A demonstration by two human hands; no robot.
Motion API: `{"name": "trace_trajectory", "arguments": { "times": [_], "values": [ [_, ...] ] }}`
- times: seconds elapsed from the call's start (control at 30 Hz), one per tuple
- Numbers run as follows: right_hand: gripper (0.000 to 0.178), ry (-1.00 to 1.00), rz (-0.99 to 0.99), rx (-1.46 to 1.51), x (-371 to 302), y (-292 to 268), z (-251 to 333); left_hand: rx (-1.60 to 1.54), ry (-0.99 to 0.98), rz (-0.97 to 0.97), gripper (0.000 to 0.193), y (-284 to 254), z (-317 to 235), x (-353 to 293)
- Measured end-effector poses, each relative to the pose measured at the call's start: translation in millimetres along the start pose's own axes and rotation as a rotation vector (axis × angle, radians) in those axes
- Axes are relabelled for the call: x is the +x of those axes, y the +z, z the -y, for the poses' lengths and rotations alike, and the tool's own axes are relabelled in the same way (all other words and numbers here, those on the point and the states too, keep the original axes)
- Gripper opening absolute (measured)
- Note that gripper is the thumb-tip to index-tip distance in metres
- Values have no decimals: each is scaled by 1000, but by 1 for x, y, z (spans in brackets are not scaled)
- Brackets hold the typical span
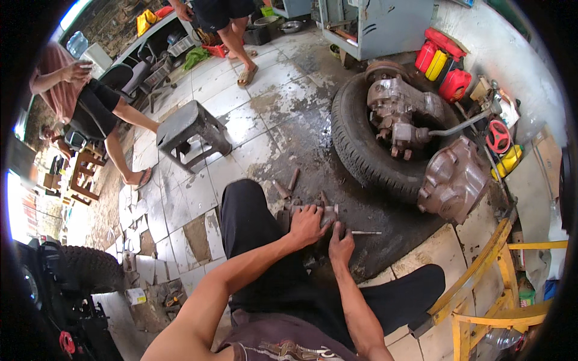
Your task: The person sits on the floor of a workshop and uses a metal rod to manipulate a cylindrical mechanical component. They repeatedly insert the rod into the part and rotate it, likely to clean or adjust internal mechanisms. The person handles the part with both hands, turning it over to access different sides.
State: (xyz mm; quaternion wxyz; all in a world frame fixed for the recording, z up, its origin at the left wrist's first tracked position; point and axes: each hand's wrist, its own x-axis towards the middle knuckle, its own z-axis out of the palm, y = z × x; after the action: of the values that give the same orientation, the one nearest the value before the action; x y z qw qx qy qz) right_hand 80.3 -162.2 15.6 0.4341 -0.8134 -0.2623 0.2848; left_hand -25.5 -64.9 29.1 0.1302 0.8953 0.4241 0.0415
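Note:
My left hand [307,227] lies over a greasy metal part [330,213] with short arms, its fingers curled around the top. The part rests low in front of my bent knees. My right hand [341,245] is closed close beside it, thumb and fingers pressed together. From next to the right fingers a thin pale metal rod [367,232] points right; I cannot tell whether they grip it. Just beyond the left hand, a short rusty metal piece [294,179] sticks up.
A tyre [352,132] lies ahead right, bearing a rusty gear housing [400,99]; another brown casing [454,180] leans by it. A dark plastic stool [189,129] stands ahead left. Yellow metal frames [481,283] are at right. Two people are beyond the stool; another person sits far left.

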Motion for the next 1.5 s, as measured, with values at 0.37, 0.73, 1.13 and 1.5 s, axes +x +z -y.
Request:
{"name": "trace_trajectory", "arguments": {
  "times": [0.37, 0.73, 1.13, 1.5],
  "values": [
    [32, 476, 136, 669, 21, -16, -82, -121, 63, -65, 57, 8, 10, 7],
    [46, 185, 154, 5, 8, -35, -80, -175, 39, 35, 54, -1, 8, 18],
    [53, -126, -23, -130, -5, -10, -19, -137, 39, -164, 53, 10, 5, 11],
    [57, -218, -77, -123, -17, -3, -28, -66, 41, -177, 52, 12, 2, 7]
  ]
}}
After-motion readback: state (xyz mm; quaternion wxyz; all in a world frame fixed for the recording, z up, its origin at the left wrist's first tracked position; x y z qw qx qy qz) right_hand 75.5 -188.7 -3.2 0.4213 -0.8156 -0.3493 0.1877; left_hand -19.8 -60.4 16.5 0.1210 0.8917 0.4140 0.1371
